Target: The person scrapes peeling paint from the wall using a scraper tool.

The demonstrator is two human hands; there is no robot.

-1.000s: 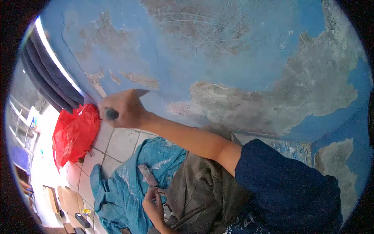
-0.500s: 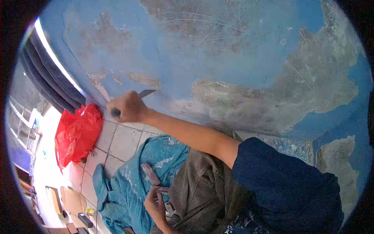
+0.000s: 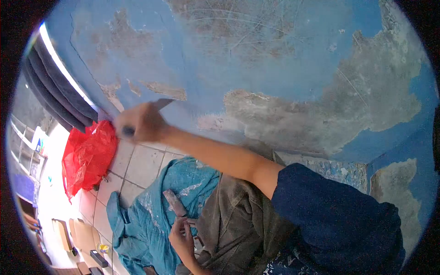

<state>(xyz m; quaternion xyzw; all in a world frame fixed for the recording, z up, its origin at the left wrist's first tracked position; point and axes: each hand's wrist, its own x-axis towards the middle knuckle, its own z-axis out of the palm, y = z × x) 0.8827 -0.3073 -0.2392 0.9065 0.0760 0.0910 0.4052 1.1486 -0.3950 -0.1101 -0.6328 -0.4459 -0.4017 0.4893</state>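
My right hand (image 3: 143, 123) is closed around the dark handle (image 3: 129, 131) of a scraper, slightly blurred. Its grey metal blade (image 3: 161, 103) points at the lower part of a blue wall (image 3: 201, 78) with peeled paint; whether it touches the wall I cannot tell. Low in front of my lap, my left hand (image 3: 182, 236) has its fingers curled in at the near end of a dusty pinkish-grey tool with a blocky end (image 3: 174, 203). The fingers hide much of its near end. Blue-green cloth (image 3: 146, 229) with white smears lies beneath it.
Bare grey plaster patches (image 3: 293, 114) spread across the wall. A red plastic bag (image 3: 89, 158) sits on white floor tiles (image 3: 143, 166) beside dark hanging cloth (image 3: 59, 87). A black box-like object (image 3: 99, 258) and a yellow item (image 3: 103, 248) lie at lower left. Brown cloth (image 3: 243, 211) covers my leg.
My right hand has moved a little left and up along the wall with the scraper. My left hand stays in nearly the same place. The whole view has shifted slightly.
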